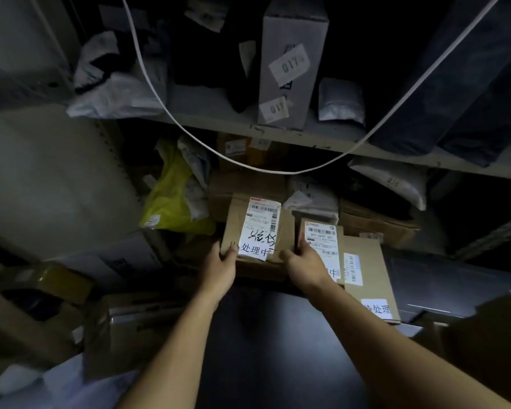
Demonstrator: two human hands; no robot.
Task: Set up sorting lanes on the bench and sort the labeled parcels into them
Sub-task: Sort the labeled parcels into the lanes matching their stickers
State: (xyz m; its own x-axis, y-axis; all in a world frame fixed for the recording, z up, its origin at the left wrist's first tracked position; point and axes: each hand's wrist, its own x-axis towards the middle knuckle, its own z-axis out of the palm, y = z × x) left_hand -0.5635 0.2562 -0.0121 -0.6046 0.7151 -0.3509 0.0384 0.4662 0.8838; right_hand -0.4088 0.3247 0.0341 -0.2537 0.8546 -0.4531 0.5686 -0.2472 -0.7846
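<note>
A brown cardboard parcel (233, 228) with a white shipping label and handwritten marks sits on the low shelf in front of me. My left hand (220, 268) grips its near left corner, fingers curled over the top. My right hand (306, 265) grips its near right edge, thumb on the front. Right of it lies a second labeled parcel (322, 234), partly under my right hand. A longer brown parcel (366, 273) with a barcode and a white slip lies further right.
A yellow bag (171, 199) and white mailers crowd the shelf at left. More brown boxes (375, 222) stand behind. The upper shelf (307, 137) holds a tall grey box (292, 63) marked 017. A white cable (266, 169) droops across. Boxes lie at lower left.
</note>
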